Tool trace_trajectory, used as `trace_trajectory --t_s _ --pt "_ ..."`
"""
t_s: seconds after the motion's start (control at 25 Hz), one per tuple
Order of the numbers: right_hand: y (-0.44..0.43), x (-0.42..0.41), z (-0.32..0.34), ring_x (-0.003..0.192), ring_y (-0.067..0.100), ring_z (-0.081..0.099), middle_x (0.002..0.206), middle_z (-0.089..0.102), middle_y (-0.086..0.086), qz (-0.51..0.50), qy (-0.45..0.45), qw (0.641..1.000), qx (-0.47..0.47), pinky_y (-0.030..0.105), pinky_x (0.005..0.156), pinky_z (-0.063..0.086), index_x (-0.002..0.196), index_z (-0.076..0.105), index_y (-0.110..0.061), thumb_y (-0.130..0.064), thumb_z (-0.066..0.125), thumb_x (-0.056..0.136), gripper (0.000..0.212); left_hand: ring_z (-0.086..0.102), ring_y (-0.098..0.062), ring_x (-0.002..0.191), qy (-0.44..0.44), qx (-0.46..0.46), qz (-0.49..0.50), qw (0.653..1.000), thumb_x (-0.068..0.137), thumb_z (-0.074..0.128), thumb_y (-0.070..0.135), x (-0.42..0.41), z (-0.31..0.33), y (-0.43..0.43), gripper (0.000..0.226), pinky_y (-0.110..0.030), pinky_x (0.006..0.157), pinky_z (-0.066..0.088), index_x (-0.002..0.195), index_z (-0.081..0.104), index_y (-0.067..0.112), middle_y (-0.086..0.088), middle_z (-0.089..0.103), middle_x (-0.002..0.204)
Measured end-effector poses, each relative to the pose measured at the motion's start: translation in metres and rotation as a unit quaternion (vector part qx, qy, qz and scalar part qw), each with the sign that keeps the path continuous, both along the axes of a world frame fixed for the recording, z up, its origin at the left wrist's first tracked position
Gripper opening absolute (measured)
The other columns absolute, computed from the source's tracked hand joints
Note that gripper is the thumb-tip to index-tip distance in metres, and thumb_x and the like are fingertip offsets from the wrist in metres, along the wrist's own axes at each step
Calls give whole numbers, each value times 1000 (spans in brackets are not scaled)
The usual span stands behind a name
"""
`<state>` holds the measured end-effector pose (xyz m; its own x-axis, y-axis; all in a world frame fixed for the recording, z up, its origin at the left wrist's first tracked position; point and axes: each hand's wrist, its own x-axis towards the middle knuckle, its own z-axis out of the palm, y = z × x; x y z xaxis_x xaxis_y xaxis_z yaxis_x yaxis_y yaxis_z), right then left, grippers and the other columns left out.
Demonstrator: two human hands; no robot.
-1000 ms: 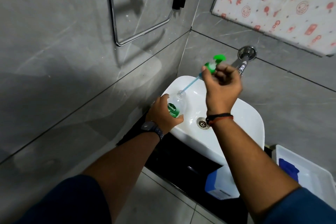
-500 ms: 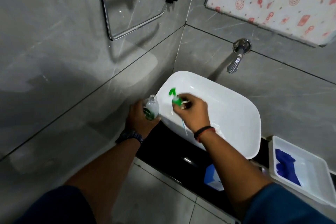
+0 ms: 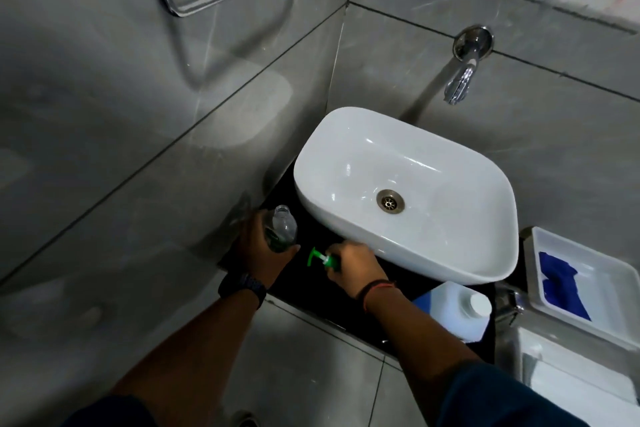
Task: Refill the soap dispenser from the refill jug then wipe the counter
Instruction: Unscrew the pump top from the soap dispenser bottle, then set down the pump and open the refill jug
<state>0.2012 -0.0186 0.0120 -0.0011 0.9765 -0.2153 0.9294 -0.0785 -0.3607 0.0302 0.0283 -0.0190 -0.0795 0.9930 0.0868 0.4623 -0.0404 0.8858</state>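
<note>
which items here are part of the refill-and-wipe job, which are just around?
Job:
soap bottle, open, in left hand
green pump, in right hand
refill jug, capped
blue cloth in white tray
black counter

Around:
basin
wall tap
wall rail

A white basin (image 3: 408, 163) sits below a chrome wall tap (image 3: 462, 78), beside a white tray (image 3: 554, 308).

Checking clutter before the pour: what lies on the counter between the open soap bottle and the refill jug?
In the head view, the right hand holding the green pump lies between the bottle and the jug; otherwise bare black counter.
</note>
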Motion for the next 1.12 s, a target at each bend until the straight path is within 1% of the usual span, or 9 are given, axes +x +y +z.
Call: trace_trajectory --t_s 0.16,0.28,0.4,0.52,0.68,0.8,0.92,1.0,1.12 --pt "5 -5 -22 100 36 59 108 60 15 -1 -36 999 -7 35 85 45 109 66 -13 -15 59 83 27 54 -35 108 -4 10 -35 999 43 91 10 -5 -19 2 82 -48 88 47 115 53 -1 -20 58 116" --pt "8 -7 -38 102 35 58 109 59 16 -2 -58 998 -11 35 86 44 108 64 -10 -14 55 85 25 56 -37 103 18 37 -24 999 40 92 14 -6 -27 6 79 -43 87 47 109 57 -1 -20 60 109" --pt "7 -7 -48 107 33 53 113 56 14 -20 -63 998 4 35 91 42 113 60 -11 -17 59 83 31 56 -35 103 27 42 -31 998 39 92 16 -7 -27 8 83 -37 87 44 112 56 1 -19 60 110" --pt "2 -10 -46 111 32 48 117 54 12 -16 -70 997 32 35 96 39 119 55 -12 -25 66 79 43 49 -36 116 41 16 -18 999 35 94 19 -17 -28 5 102 -41 97 40 125 49 1 -21 54 125" --pt "-12 -13 -21 106 34 54 111 60 16 -18 23 990 138 37 94 44 115 61 -7 -25 68 79 41 29 -29 136 54 4 -40 998 32 95 26 -34 -21 -4 128 -44 108 30 141 30 9 -14 33 147" --pt "-26 -9 10 93 33 59 98 65 15 -32 64 970 232 36 84 48 106 65 -6 -26 72 79 34 24 -29 137 69 -30 -22 997 31 92 41 -40 -9 -19 138 -49 107 31 146 19 20 -13 26 150" --pt "-43 14 43 81 30 61 86 67 11 -111 96 922 358 31 77 45 94 67 -6 -21 73 77 24 23 -30 137 89 -38 3 995 31 79 70 -32 17 -36 140 -51 107 31 145 11 25 -14 24 150" --pt "-61 41 64 81 27 58 84 65 8 -179 128 886 409 27 77 42 92 65 -8 -20 71 78 20 31 -34 132 122 37 11 992 36 68 82 -17 40 -48 135 -52 104 35 143 19 19 -18 34 144" --pt "-95 89 81 84 23 56 86 60 2 -254 156 852 430 25 76 40 97 62 -10 -17 68 80 19 37 -36 128 168 174 19 970 45 62 84 21 73 -64 120 -51 103 34 136 34 10 -19 45 135"
